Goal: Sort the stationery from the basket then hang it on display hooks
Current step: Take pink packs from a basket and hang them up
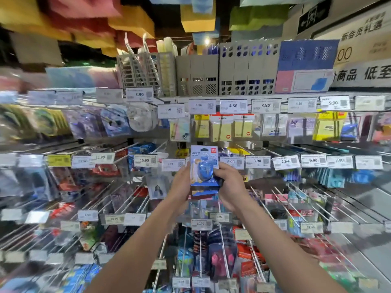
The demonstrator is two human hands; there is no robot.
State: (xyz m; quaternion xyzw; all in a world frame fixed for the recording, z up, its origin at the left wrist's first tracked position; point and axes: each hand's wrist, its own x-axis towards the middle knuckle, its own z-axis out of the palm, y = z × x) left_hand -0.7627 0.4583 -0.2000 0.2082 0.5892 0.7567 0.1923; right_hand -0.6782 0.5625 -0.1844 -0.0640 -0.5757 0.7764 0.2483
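Dim shop light, sharp centre, edges smeared by blur, wide-angle bowing

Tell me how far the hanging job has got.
Done: many packs already hang on the display hooks. In hand: the left hand and right hand hold one blue carded pack before the middle row. Left: that pack is not yet on a hook; the basket is out of view, so the remainder is unknown.
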